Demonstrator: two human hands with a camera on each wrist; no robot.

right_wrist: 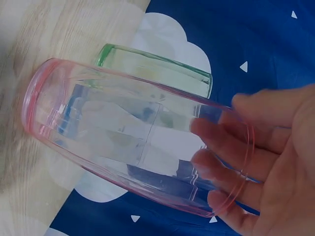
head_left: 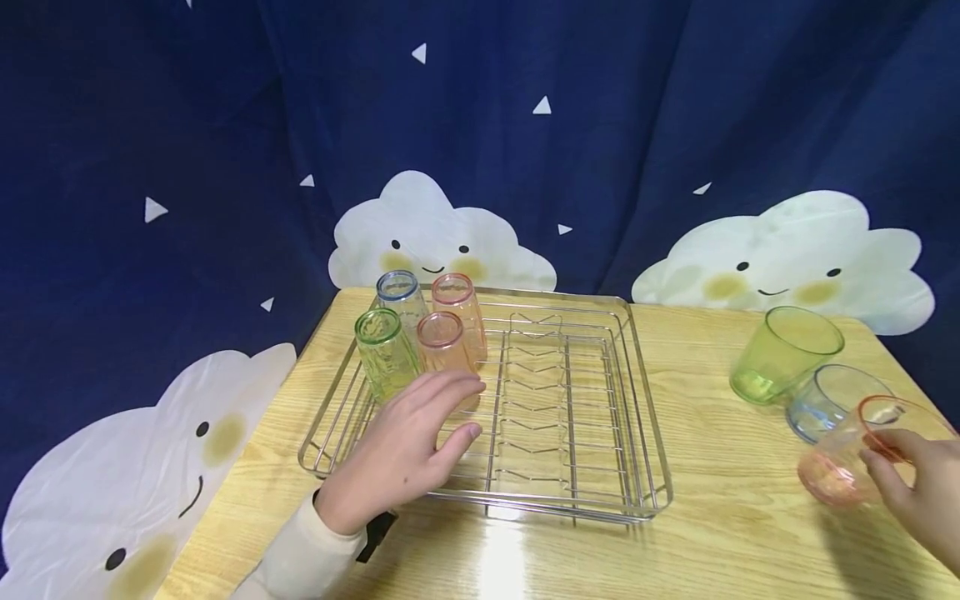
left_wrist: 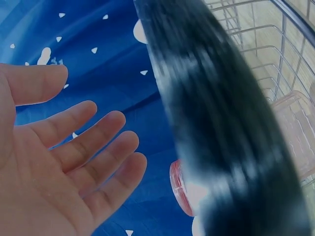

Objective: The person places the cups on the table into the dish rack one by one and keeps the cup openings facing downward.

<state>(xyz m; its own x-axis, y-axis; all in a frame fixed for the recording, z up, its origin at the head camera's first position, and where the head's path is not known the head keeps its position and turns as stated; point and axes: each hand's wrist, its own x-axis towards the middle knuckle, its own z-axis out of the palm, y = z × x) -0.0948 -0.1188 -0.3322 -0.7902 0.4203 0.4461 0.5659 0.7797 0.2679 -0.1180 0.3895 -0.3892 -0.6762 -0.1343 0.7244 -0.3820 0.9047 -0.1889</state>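
Observation:
Out at the right, my right hand holds a clear pink-orange glass near its rim. The glass tilts, mouth toward the hand. In the right wrist view, the fingers of the right hand overlap the mouth end of this glass. My left hand hovers over the left part of a wire rack, fingers spread and holding nothing. Beyond it several glasses stand bottom up in the rack: a green one, a blue-rimmed one and two pink ones, the nearer pink glass beside the fingertips.
A green glass and a blue glass stand mouth up on the wooden table, just beyond the held glass. Behind the table hangs a dark blue curtain with clouds. A blurred dark strip crosses the left wrist view.

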